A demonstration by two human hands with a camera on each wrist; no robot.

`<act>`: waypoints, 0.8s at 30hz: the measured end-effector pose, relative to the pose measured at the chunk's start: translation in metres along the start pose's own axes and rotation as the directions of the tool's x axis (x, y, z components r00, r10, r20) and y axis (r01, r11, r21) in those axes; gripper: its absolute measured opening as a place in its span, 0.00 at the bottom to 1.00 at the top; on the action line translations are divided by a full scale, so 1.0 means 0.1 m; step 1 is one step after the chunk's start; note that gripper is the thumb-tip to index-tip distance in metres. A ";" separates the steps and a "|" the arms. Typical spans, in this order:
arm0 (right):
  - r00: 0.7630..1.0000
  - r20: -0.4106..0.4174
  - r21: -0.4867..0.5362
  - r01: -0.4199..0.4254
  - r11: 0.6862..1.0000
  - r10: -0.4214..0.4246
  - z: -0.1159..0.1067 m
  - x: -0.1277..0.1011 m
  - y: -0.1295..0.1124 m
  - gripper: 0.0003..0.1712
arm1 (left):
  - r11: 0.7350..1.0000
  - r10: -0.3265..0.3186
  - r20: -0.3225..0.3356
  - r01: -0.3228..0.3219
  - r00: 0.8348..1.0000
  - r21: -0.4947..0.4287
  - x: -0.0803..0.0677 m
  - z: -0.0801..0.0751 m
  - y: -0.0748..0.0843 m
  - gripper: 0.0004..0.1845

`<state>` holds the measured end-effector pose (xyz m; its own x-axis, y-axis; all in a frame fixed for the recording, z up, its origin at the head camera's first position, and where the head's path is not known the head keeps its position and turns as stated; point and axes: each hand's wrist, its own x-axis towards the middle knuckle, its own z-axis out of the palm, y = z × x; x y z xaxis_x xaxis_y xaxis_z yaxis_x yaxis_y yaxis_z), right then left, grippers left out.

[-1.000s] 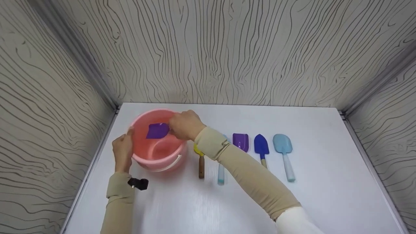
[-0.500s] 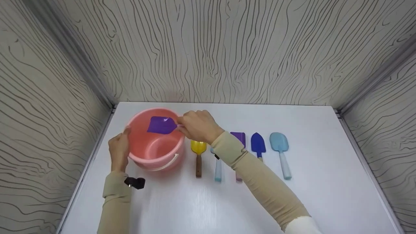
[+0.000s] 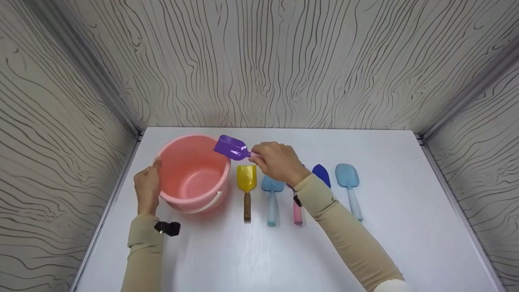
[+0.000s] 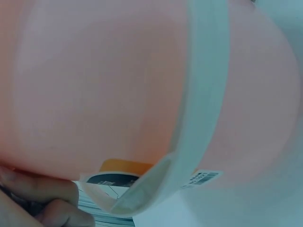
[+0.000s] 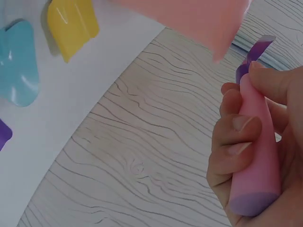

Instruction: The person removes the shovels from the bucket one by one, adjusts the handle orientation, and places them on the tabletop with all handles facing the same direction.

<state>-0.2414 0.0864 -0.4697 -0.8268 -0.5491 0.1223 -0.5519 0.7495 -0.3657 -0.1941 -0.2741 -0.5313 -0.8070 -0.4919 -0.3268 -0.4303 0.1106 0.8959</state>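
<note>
Since the earlier frames, your right hand (image 3: 277, 162) has carried the purple plastic toy shovel with the pink handle (image 3: 232, 147) up out of the round pink plastic bucket (image 3: 194, 172); its blade now hangs above the bucket's right rim, tilted, handle toward you. The wrist view shows thumb and fingers (image 5: 241, 142) curled round the pink handle, a firm wrap.

Your left hand (image 3: 146, 190) rests against the bucket's left wall; from the head view and the left wrist view, fingers (image 4: 42, 189) lie along the wall near the white bail handle (image 4: 189, 132). Whether they press or only touch cannot be told.

On the white tabletop (image 3: 405, 223), right of the bucket, a row lies: yellow shovel with brown wooden handle (image 3: 246, 182), light blue shovel (image 3: 271, 190), a pink-handled tool (image 3: 298, 213) mostly hidden under your wrist, dark blue trowel blade (image 3: 322, 174), pale blue spade (image 3: 348, 180).

Risks, as judged:
- Blade sits close over the rim; a low sweep could clip it and tip or slide the bucket if your left hand is only touching.
- Your right forearm crosses the row; lowering it could drag the hidden tool and the dark blue trowel out of line.
</note>
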 end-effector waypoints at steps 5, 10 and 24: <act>0.993 -0.037 0.029 -0.113 0.993 0.114 -0.01 -0.17 0.24 0.18 | 1.000 0.000 0.008 0.000 1.000 0.003 0.01 0.01 0.00 0.30; 0.977 -0.052 0.069 -0.203 0.977 0.207 0.00 -0.31 0.43 0.20 | 1.000 0.010 -0.005 -0.010 1.000 0.021 0.00 -0.02 0.00 0.31; 0.916 -0.245 0.137 -0.291 0.947 0.317 -0.06 -0.83 1.17 0.15 | 0.999 0.023 0.020 -0.024 1.000 0.031 -0.01 0.00 -0.03 0.33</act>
<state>-0.2383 0.2222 -0.5170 -0.9592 -0.1747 0.2224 -0.2670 0.8188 -0.5083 -0.1921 -0.2742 -0.5336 -0.8248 -0.4714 -0.3122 -0.4235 0.1493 0.8935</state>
